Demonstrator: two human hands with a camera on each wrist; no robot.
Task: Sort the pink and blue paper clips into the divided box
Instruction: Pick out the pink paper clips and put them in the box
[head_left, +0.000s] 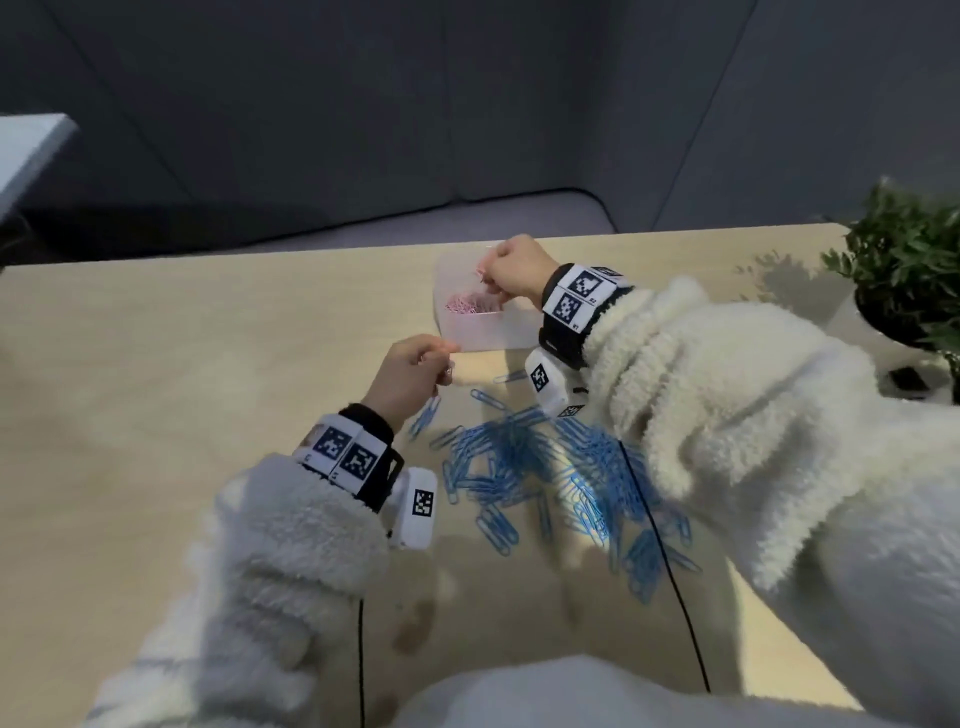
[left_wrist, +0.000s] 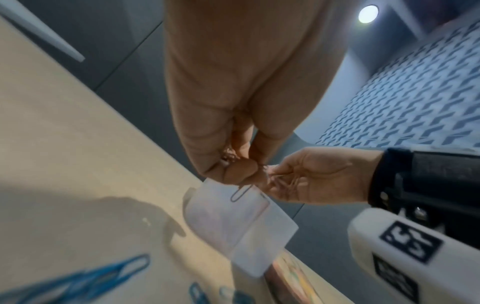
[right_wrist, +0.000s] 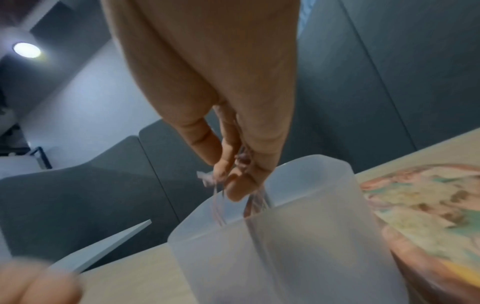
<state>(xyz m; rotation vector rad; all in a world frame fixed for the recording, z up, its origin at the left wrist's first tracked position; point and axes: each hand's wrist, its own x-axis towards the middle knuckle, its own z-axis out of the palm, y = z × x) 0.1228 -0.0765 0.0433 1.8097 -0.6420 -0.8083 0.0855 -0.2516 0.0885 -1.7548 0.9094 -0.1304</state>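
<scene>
Fluffy white fleece sleeves (head_left: 727, 395) — black wristbands (head_left: 563, 332) carrying square-patterned white marker blocks (head_left: 343, 449).

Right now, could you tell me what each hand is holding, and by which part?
The right hand pinches pink clips by their upper ends over the box. The left hand pinches one clip by its end.

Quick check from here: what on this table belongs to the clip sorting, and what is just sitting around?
Part of the job:
divided box
pink clips in it
pink clips in right hand
clip in left hand
blue clips

Just lying about:
potted plant
small dark object beside it
</scene>
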